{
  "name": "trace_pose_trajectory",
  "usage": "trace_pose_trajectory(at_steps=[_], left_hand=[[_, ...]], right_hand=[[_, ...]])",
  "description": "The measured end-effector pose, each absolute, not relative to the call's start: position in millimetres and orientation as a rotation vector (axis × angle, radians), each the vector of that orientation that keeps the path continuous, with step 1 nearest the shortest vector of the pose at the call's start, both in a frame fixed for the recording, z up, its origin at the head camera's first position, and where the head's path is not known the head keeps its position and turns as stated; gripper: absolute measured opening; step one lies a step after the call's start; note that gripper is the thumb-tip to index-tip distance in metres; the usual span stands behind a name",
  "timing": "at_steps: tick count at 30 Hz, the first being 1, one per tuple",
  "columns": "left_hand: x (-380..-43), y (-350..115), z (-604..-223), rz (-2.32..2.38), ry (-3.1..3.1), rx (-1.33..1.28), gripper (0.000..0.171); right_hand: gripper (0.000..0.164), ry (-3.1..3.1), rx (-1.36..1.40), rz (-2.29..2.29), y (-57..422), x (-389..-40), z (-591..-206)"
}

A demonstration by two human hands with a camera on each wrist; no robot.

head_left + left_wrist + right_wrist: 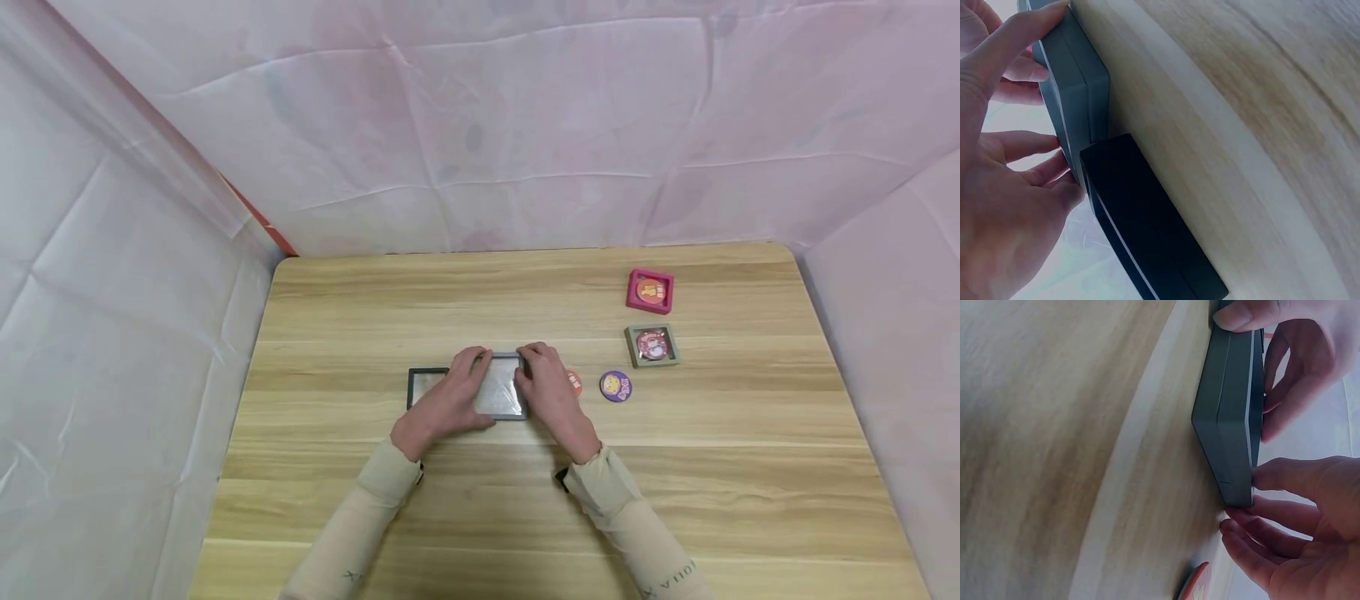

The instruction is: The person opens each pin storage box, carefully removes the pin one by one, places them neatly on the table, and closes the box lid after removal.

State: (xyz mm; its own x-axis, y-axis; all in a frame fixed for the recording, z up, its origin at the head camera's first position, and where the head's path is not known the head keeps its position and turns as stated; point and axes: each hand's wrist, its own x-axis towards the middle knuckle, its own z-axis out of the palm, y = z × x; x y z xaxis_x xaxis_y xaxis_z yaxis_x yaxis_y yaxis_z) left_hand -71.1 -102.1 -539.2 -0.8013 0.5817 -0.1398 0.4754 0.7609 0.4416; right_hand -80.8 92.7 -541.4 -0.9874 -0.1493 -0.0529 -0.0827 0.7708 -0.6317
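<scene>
A grey square box frame (500, 387) with a clear film window lies on the wooden table between both hands. My left hand (452, 398) holds it from the left, thumb along the near side and fingers at the far edge. My right hand (552, 396) pinches its right side near the far corner, thumb on the upper rim and fingers below, as the right wrist view shows. A fine seam runs round the frame's side wall (1221, 403). Just left, partly under my left hand, lies a black box frame (1154, 225), touching or very near the grey one.
An orange round badge (574, 382) peeks out beside my right hand, with a purple round badge (616, 386) to its right. Farther back stand a green frame (632, 347) and a pink frame (650, 273), each holding a badge. White sheeting (525, 125) walls the table's back and sides.
</scene>
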Motion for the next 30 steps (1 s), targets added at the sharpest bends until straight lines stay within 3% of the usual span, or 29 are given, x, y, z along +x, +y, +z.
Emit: trace_pose_trajectory(at_steps=[18,30], left_hand=[[-70.2,-104.5,-529.7,0.48,2.68,0.84,0.118],[-85.3,-72.9,-519.6,0.483,2.661,0.95,0.082]], right_hand=[[0.039,2.818,-0.186,-1.054,94.0,-80.9,-543.1],[0.035,2.835,-0.097,-1.226,115.9,-70.0,-531.0]])
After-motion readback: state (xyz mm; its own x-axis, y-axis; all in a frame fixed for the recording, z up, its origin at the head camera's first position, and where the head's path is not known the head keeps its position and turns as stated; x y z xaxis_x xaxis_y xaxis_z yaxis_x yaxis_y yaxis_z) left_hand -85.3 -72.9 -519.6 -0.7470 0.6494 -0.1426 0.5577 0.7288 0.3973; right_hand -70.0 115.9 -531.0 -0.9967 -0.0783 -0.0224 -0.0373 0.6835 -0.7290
